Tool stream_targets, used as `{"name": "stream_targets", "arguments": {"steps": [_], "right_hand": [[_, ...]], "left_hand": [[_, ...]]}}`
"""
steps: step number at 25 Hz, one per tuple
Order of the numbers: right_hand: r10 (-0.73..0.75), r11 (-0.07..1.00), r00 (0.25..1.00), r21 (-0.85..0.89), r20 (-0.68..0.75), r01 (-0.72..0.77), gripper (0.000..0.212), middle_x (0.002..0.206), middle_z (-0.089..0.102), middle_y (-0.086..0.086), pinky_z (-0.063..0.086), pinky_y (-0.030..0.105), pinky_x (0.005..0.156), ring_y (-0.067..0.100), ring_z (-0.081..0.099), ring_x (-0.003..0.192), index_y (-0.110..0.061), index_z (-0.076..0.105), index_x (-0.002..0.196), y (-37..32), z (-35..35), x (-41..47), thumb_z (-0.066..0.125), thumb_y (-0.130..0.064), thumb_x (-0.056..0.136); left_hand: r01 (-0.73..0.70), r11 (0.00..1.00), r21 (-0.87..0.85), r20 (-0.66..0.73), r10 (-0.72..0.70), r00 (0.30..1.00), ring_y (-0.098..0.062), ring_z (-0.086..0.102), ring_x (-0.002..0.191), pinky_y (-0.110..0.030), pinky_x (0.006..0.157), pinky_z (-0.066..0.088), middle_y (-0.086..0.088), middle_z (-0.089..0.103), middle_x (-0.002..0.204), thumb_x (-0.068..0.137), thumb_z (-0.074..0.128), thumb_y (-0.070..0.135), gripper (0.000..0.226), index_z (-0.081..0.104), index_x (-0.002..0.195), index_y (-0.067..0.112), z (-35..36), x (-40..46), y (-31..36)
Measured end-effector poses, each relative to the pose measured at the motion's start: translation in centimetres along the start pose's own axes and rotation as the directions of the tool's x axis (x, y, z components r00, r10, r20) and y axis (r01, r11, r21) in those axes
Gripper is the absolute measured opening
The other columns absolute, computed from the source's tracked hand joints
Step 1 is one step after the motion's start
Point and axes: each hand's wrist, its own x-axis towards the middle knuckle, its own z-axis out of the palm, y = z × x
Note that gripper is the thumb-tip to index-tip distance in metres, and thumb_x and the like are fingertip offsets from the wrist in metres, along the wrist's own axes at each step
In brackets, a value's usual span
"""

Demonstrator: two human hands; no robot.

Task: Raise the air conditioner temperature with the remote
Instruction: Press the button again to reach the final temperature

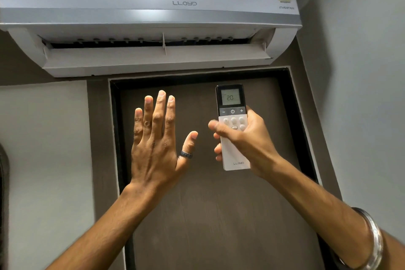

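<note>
A white wall air conditioner hangs across the top, its flap open and its front display reading 20. My right hand grips a white remote upright, pointed up at the unit. The remote's screen reads 20; below it sit the minus, power and plus buttons. My thumb is lifted off to the left of the white buttons, touching none of the top row. My left hand is raised flat beside the remote, fingers spread, holding nothing, a dark ring on its thumb.
A dark brown door in a black frame stands right behind my hands. Grey walls flank it on both sides. A bright light reflects off the unit's top. A metal bangle circles my right wrist.
</note>
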Motion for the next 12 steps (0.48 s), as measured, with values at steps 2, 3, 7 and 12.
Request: {"name": "stream_targets", "arguments": {"steps": [2,3,7,12], "right_hand": [[0.038,0.995,0.998,-0.085,-0.055,-0.043,0.054,0.088,0.074,0.006,0.063,0.041,0.056,0.025,0.076,0.058,-0.018,0.050,0.119,1.0,-0.4,-1.1,0.087,-0.023,0.079],[0.062,0.985,0.994,-0.155,-0.094,-0.076,0.061,0.094,0.072,0.002,0.063,0.041,0.062,0.023,0.077,0.067,-0.020,0.046,0.121,1.8,-0.7,-2.0,0.085,-0.030,0.076],[0.248,0.902,0.948,-0.309,-0.199,-0.301,0.061,0.096,0.067,-0.013,0.051,0.020,0.056,-0.002,0.071,0.073,-0.029,0.037,0.113,8.0,-3.4,-8.6,0.069,-0.057,0.069],[0.529,0.691,0.704,-0.240,-0.475,-0.682,0.056,0.109,0.072,-0.006,0.061,0.030,0.079,0.005,0.072,0.090,-0.032,0.059,0.110,20.0,-9.2,-24.8,0.085,-0.041,0.061]], "left_hand": [[0.015,1.000,-0.009,0.037,-0.015,0.999,-0.034,0.003,0.161,-0.051,0.132,0.004,-0.015,0.010,0.173,0.101,0.038,0.058,0.084,0.018,0.164,0.007,0.6,-1.4,1.0],[0.020,1.000,-0.017,0.063,-0.019,0.998,-0.033,0.002,0.161,-0.050,0.132,0.003,-0.015,0.009,0.174,0.101,0.038,0.058,0.084,0.017,0.164,0.007,1.0,-2.5,1.7],[0.058,0.992,-0.109,0.251,-0.029,0.968,-0.029,-0.001,0.162,-0.048,0.132,0.002,-0.013,0.008,0.174,0.101,0.039,0.056,0.083,0.014,0.164,0.008,3.2,-11.4,6.6],[0.281,0.936,-0.211,0.625,-0.092,0.775,-0.028,-0.007,0.162,-0.050,0.132,0.000,-0.014,0.005,0.174,0.100,0.036,0.057,0.086,0.008,0.164,0.008,3.5,-28.6,14.8]]}}
